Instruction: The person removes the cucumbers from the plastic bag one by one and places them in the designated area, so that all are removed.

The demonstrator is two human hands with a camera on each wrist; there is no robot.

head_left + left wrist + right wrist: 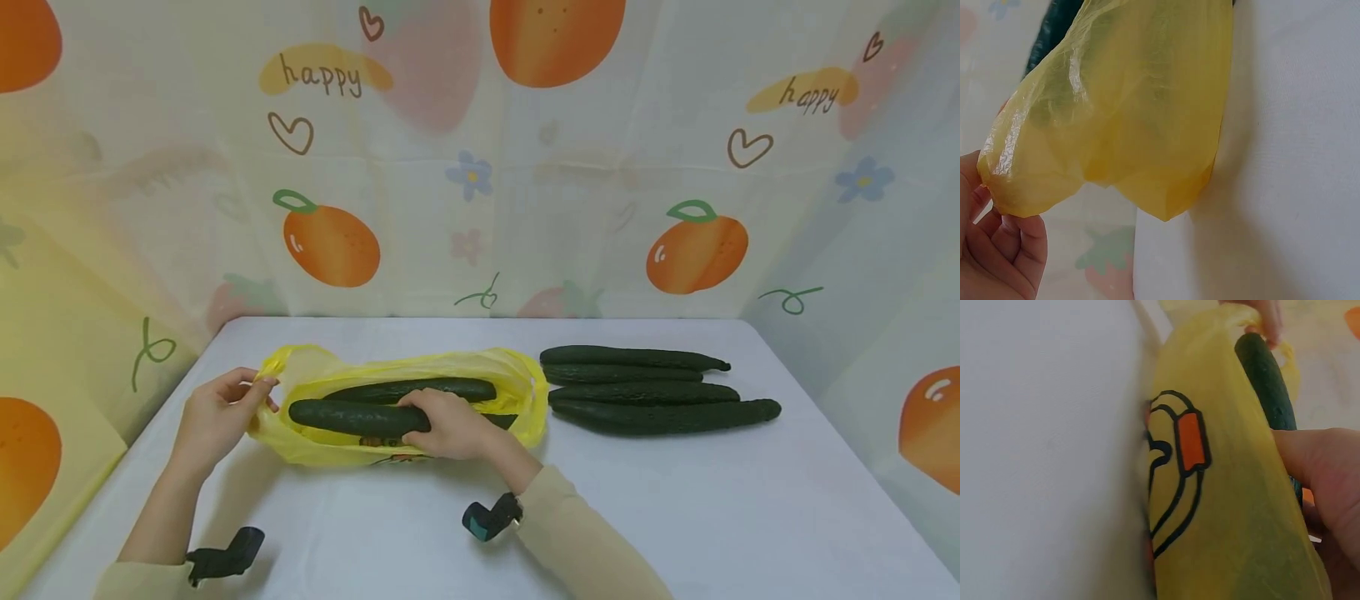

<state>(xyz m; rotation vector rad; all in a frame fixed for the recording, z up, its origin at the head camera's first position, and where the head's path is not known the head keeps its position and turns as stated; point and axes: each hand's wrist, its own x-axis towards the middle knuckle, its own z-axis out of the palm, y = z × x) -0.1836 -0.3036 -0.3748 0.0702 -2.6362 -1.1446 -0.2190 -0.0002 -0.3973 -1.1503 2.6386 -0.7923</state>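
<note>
A yellow plastic bag (345,454) lies on its side on the table, its mouth spread wide. My left hand (225,408) pinches the bag's left end between thumb and fingers, also visible in the left wrist view. Over the bag's opening, my right hand (453,423) grips a dark green cucumber (337,417) near its right part. Behind it, inside the bag, lies another cucumber (405,388). A dark green piece shows right of my right hand; I cannot tell which cucumber it belongs to. The right wrist view shows the held cucumber (1266,381) beyond the bag's printed side.
To the right of the bag, several cucumbers (645,392) lie side by side on the white table (675,517). A patterned cloth (555,208) with oranges hangs behind the table. Each wrist wears a small black camera mount (225,554).
</note>
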